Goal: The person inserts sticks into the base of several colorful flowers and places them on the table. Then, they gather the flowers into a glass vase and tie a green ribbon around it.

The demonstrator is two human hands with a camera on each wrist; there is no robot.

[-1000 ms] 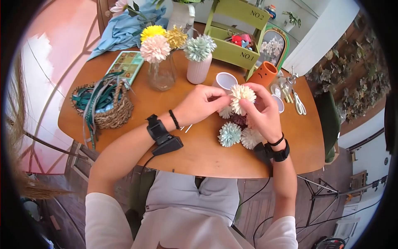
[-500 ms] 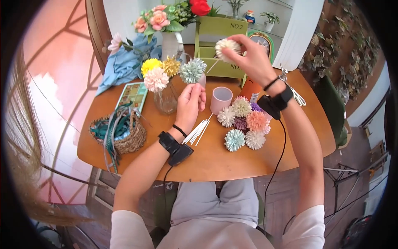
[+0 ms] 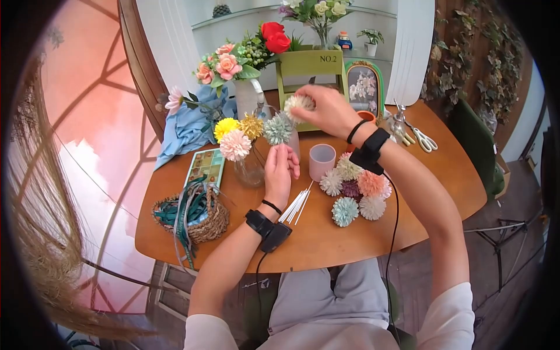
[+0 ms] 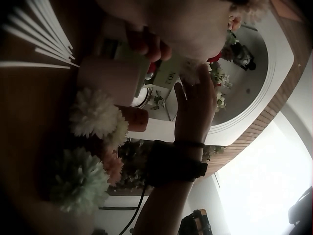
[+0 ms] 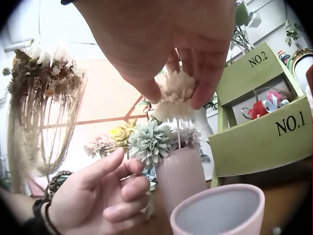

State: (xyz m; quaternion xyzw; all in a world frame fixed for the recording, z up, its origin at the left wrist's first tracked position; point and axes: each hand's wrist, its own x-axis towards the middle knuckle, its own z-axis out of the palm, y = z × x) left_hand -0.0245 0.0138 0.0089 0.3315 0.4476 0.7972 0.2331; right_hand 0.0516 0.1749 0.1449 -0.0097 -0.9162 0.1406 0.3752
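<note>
Looks like flower-craft corner in decorated studio or home room; which of two, cannot tell. Wooden surface carries pompom flowers, white sticks, scissors, wicker basket of ribbons. Green stand marked NO.2, NO.1. Behind, glass shelf with potted plant. Pink-and-white backdrop one side, leafy vines on brown wall opposite. Green chair, wood-look floor, black stand legs.
</note>
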